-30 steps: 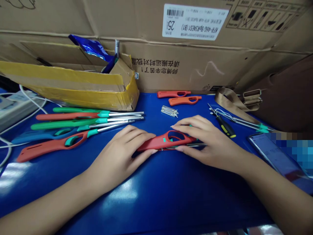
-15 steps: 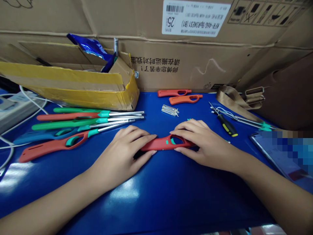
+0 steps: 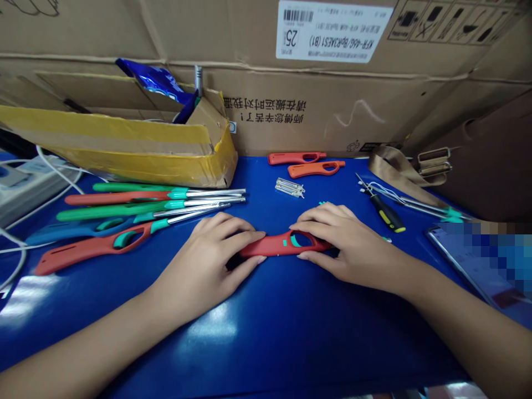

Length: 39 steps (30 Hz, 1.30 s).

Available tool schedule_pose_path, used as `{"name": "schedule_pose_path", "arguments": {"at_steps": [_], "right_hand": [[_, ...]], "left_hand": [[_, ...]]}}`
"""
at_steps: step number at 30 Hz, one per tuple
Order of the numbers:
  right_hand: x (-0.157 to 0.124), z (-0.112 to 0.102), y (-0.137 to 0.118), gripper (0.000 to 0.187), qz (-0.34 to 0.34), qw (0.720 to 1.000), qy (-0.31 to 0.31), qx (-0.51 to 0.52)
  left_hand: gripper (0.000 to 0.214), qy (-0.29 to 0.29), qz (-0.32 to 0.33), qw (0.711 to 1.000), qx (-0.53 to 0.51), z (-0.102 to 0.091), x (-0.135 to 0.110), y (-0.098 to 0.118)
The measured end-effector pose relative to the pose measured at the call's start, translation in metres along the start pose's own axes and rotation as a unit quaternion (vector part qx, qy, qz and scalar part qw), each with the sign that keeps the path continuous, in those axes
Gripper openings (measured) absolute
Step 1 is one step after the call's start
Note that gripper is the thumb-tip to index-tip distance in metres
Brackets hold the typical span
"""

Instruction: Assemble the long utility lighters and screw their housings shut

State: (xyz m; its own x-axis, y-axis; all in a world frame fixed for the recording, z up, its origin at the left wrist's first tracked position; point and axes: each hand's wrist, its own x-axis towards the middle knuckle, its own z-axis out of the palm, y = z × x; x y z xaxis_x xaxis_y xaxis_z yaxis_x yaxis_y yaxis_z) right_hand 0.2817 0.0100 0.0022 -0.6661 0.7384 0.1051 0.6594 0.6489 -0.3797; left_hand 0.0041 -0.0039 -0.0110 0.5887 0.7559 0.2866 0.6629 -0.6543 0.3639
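Note:
A red lighter body (image 3: 272, 245) with a green trigger lies low over the blue table, held at both ends. My left hand (image 3: 218, 249) grips its left end between thumb and fingers, hiding that tip. On the trigger end my right hand (image 3: 341, 238) pinches it, and the far right end is covered by the palm. Beyond my hands rest two loose handle shells, one red (image 3: 291, 158) and one orange (image 3: 313, 169). Nearer are a few small clear tubes (image 3: 290, 187). Several long-necked lighters (image 3: 100, 246) in red, green and blue lie left of my left hand.
A yellow-taped carton (image 3: 166, 163) stands at the back left before a large cardboard box (image 3: 257, 83). On the right are a screwdriver (image 3: 386, 213), metal rods (image 3: 424, 206), a brown strap (image 3: 388, 166) and a phone (image 3: 461, 271). White cables (image 3: 20, 249) run along the left edge.
Almost nothing differs. The whole view has shifted very slightly, while both hands keep the same grip on the red lighter body.

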Motion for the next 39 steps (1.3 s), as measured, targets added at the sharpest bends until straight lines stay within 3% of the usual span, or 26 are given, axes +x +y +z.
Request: {"name": "schedule_pose_path", "arguments": {"at_steps": [14, 39], "right_hand": [[-0.0018, 0.003, -0.0035, 0.034, 0.029, 0.999, 0.001, 0.03], [-0.0012, 0.0042, -0.0065, 0.032, 0.034, 0.999, 0.013, 0.028]], "left_hand": [[0.024, -0.006, -0.019, 0.999, -0.036, 0.0016, -0.0002, 0.0027], [0.024, 0.004, -0.015, 1.0, -0.011, -0.0045, 0.0012, 0.0015]]}}
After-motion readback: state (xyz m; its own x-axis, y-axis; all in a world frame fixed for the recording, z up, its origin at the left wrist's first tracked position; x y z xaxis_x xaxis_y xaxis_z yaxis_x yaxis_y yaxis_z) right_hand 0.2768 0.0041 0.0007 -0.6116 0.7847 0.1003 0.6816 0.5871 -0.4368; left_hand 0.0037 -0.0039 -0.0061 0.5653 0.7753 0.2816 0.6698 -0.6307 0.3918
